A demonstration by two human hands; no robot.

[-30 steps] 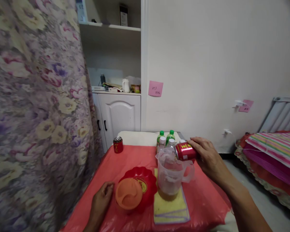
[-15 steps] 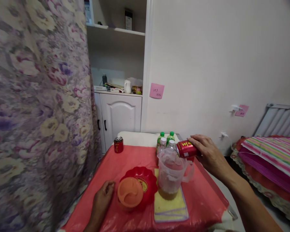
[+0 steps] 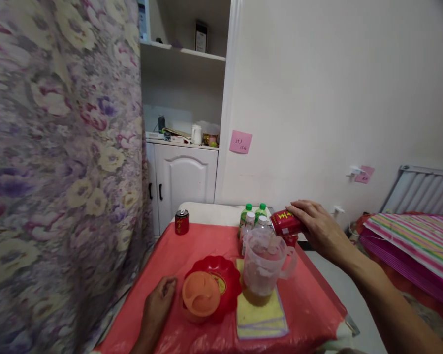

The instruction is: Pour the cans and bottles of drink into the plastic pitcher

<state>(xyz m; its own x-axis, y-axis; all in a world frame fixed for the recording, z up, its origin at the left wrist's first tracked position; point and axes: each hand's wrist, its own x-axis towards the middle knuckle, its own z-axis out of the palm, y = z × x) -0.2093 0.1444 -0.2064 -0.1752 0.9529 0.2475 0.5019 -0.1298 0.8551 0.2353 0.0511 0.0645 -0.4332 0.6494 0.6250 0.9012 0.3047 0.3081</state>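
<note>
Home, lived-in room. Floral curtain hangs along left. White built-in cupboard with arched door at back; kettle-like jug and clutter on its top, open shelf above. Bed with striped blanket at right, radiator behind it. Pink sticky notes on plain wall. Small worktop under red plastic sheet, drink bottles at far edge.

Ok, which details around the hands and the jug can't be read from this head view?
- Red can in the right hand: fingers hide its far end.
- Any stream into the clear jug: too small, and the wall is cloudy.
- Left hand: wrist cut off by the bottom edge.
- Pink note: writing too small.
</note>
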